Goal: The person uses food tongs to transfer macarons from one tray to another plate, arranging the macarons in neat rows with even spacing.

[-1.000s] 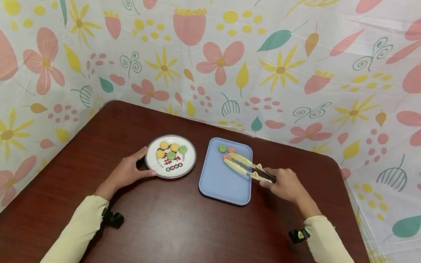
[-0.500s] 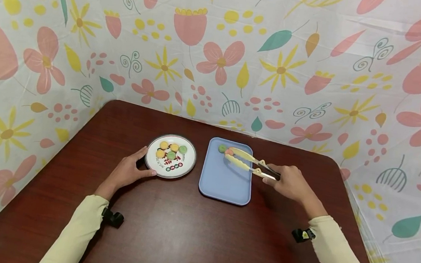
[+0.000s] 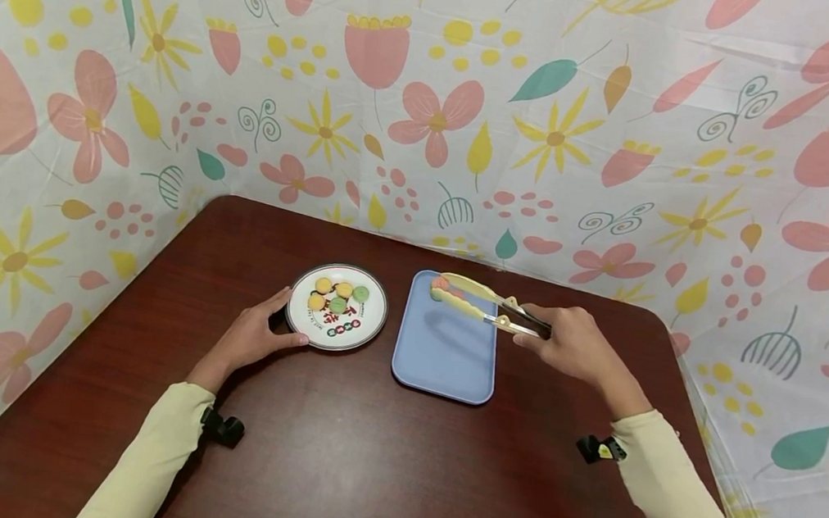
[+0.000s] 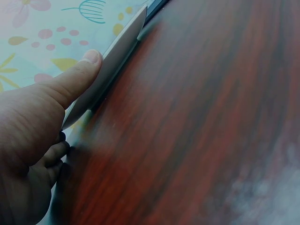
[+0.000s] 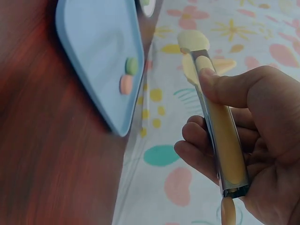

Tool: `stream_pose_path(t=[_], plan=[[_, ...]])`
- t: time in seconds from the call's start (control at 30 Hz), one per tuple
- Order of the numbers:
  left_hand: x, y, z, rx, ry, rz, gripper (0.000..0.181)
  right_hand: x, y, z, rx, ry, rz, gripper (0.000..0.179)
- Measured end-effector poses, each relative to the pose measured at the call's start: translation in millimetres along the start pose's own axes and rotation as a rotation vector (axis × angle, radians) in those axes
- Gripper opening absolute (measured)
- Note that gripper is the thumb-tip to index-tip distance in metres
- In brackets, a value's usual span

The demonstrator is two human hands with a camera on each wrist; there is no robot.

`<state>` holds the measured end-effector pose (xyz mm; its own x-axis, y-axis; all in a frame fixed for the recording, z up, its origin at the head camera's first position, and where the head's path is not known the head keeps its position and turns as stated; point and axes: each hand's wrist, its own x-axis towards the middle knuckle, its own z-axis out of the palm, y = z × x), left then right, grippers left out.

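Observation:
My left hand (image 3: 252, 334) holds the white plate (image 3: 371, 329) by its rim, the thumb on the near edge in the left wrist view. Yellow and green macarons (image 3: 338, 307) lie on the plate. My right hand (image 3: 571, 344) grips a pair of tongs (image 3: 474, 287) with pale yellow tips. A pink macaron (image 3: 441, 282) is between the tips, over the far left part of the blue tray (image 3: 443, 360). On the tray, in the right wrist view, lie a green macaron (image 5: 131, 66) and a pink one (image 5: 126, 84) side by side.
Plate and tray stand apart on a dark red-brown table (image 3: 338, 450). A flower-patterned cloth (image 3: 429, 87) hangs behind the table and along both sides. Black camera straps (image 3: 224, 428) sit at both wrists.
The tongs have taken hold of a pink macaron and raised it, moving it slightly away and left. The left hand and plate have stayed still.

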<state>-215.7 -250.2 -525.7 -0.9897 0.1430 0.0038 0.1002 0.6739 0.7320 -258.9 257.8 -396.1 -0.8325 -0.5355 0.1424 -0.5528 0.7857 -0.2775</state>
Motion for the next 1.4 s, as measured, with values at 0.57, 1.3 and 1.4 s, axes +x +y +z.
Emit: stream_pose_path(t=[0.57, 1.3, 1.4], plan=[[0.1, -0.6, 0.8, 0.003, 0.0, -0.007, 0.115, 36.8, -38, 26, 0.063, -0.067, -0.077, 0.056], [0.5, 0.9, 0.4, -0.002, 0.007, -0.006, 0.115, 61.8, -62, 67, 0.067, -0.089, -0.209, 0.05], [0.6, 0.9, 0.1, 0.004, 0.01, -0.005, 0.115, 62.7, -65, 68, 0.057, -0.09, -0.204, 0.05]])
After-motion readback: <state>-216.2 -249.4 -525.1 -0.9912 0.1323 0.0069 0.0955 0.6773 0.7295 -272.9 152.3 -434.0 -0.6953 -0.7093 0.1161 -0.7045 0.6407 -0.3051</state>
